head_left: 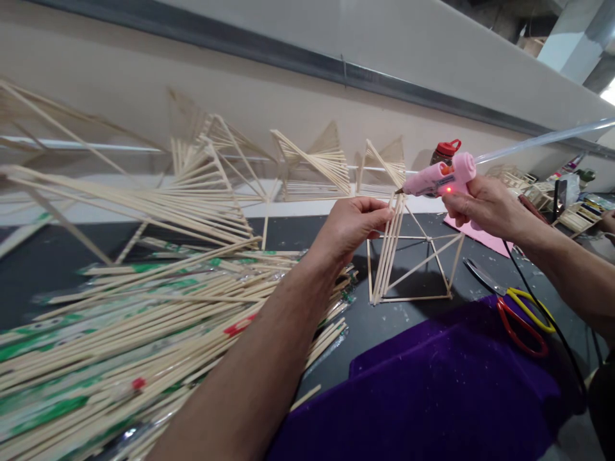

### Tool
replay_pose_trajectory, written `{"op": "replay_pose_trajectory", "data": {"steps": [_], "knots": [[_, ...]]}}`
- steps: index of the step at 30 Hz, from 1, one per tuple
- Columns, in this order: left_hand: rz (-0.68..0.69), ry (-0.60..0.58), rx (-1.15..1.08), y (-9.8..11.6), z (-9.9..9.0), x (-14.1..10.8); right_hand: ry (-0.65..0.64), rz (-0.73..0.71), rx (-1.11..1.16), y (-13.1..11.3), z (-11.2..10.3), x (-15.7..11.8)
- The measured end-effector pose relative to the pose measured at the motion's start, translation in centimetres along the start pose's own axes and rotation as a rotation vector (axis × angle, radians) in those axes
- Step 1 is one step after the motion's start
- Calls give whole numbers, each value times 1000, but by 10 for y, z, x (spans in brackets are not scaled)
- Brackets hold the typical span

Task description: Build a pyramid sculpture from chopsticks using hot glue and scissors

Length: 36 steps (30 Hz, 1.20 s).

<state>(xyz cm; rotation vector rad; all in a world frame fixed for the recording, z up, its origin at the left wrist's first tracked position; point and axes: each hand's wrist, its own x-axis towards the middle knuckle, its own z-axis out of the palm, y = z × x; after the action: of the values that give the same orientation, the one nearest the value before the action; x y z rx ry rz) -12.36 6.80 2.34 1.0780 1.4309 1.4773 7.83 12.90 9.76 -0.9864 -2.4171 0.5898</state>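
Note:
A small frame of thin wooden sticks (417,298) stands on the dark table, with several sticks fanned up its left side. My left hand (358,224) pinches the upper part of these sticks between thumb and fingers. My right hand (485,205) is wrapped round a pink glue gun (439,179) with a red light lit. The gun's nozzle points left, at the top ends of the sticks, just above my left fingertips. A long clear glue stick (542,139) sticks out of the gun's back.
Bundles of sticks in wrappers (158,320) cover the left. Twisted stick models (317,166) line the wall. Scissors (514,307) with red and yellow handles lie at right, by purple cloth (432,384). A red-lidded bottle (446,150) stands behind the gun; a black cord hangs at right.

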Motion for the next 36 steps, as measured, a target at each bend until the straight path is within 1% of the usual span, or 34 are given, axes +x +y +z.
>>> {"op": "replay_pose_trajectory", "data": {"steps": [12,17,27,31,36], "knots": [[3,4,-4,0,0,0,23,9,-71,-1,0,-1],[-4,-5,-25,0,0,0,32,-41,-54,2,1,-1],[7,-6,-5,-1,0,0,24,-78,-67,4,1,-5],[1,-6,-13,0,0,0,25,-60,-46,4,1,-4],[8,0,-12,-1,0,0,31,-32,-78,4,1,-3]]}}
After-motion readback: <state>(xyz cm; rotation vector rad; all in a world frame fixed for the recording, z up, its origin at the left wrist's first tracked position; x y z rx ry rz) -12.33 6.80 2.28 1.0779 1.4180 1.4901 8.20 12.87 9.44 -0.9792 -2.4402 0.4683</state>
